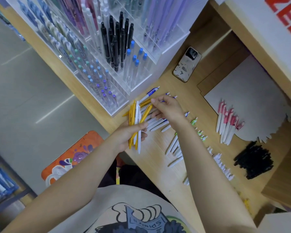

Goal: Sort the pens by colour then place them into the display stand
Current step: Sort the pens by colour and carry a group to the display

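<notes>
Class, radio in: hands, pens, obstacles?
Left hand grips yellow pens. Right hand pinching one from mixed pile. Phone lies clear.

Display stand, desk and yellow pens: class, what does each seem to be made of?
Display stand: clear acrylic, probably; the pens show through its glossy walls.
Desk: wood or wood-look laminate, matt; pale grain lines.
Yellow pens, held in the left hand: likely plastic; smooth, evenly coloured barrels.

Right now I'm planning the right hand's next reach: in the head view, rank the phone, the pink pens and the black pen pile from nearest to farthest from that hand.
From the right hand:
1. Phone, up beyond the hand, beside the display stand.
2. Pink pens, off to its right on the white card.
3. Black pen pile, farthest, lower right.
</notes>
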A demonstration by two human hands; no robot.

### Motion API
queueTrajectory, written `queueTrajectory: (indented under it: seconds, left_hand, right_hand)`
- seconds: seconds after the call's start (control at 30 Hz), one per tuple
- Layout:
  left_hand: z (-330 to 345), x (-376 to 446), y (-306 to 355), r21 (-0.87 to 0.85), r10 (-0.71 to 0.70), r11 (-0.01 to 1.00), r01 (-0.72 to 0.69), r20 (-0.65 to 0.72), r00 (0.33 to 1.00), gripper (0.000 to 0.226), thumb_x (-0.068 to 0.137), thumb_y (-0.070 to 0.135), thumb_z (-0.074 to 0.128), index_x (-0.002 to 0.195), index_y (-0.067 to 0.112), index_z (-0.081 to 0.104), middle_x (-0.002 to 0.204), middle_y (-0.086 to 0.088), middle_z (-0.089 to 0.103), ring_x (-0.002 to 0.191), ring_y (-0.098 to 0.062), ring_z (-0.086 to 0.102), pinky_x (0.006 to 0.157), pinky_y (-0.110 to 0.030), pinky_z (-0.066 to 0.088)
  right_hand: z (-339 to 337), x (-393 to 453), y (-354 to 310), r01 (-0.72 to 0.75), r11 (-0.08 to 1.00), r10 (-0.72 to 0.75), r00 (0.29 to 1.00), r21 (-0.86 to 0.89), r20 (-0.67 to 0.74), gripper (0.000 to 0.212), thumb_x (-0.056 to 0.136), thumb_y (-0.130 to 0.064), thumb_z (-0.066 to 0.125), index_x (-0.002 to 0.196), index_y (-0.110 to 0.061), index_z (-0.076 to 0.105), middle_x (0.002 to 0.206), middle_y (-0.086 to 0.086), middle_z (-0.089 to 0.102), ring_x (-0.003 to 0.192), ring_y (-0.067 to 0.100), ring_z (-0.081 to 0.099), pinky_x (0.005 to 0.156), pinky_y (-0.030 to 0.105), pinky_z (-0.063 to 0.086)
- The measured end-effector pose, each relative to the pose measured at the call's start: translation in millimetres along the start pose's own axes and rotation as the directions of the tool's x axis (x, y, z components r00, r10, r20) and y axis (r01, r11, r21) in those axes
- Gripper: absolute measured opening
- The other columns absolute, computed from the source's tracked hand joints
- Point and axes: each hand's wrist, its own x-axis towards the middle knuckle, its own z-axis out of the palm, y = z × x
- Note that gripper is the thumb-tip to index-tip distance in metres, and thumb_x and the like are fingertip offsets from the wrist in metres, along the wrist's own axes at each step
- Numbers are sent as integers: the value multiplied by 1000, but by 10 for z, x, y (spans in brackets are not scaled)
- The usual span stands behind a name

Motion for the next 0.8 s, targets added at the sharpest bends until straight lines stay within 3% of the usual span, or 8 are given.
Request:
queueTrajectory:
  seconds: [0.13, 0.3, 0.47, 0.8]
  left_hand:
    - [-23, -18, -71, -4, 70, 997, -71, -158, 985, 14, 86, 6, 75, 94, 8, 63, 71, -8, 61, 57, -18, 60, 60, -30, 55]
    - [-98, -63, -174, 20, 128, 992, -128, -286, 950, 22, 84, 6, 78, 100, 8, 64, 71, -8, 65, 57, -20, 61, 57, -29, 55]
    - [-128, -56, -116, -22, 89, 995, -97, -238, 967, 29, 84, 6, 76, 110, 10, 64, 74, -9, 66, 57, -19, 60, 57, -29, 54]
    - [-248, -54, -24, -121, 11, 992, -20, -71, 997, 36, 91, 3, 68, 124, 11, 60, 73, -6, 63, 59, -16, 57, 57, -26, 52]
  right_hand:
    - [-5, 97, 75, 2, 996, -12, 994, -91, -107, 26, 93, -18, 66, 115, -8, 58, 78, 17, 70, 45, 22, 59, 41, 28, 44]
    - [95, 174, 128, -50, 962, 36, 998, -268, -57, 42, 92, -22, 69, 125, -18, 43, 67, 9, 69, 42, 20, 58, 39, 26, 41]
    - [147, 239, 138, -61, 971, 37, 994, -231, -106, 29, 94, -13, 63, 118, -7, 49, 62, 10, 68, 39, 21, 56, 37, 26, 39]
    - [210, 305, 78, -78, 953, 55, 995, -293, -85, 12, 92, -9, 64, 100, -7, 55, 61, 11, 65, 35, 17, 52, 35, 21, 35]
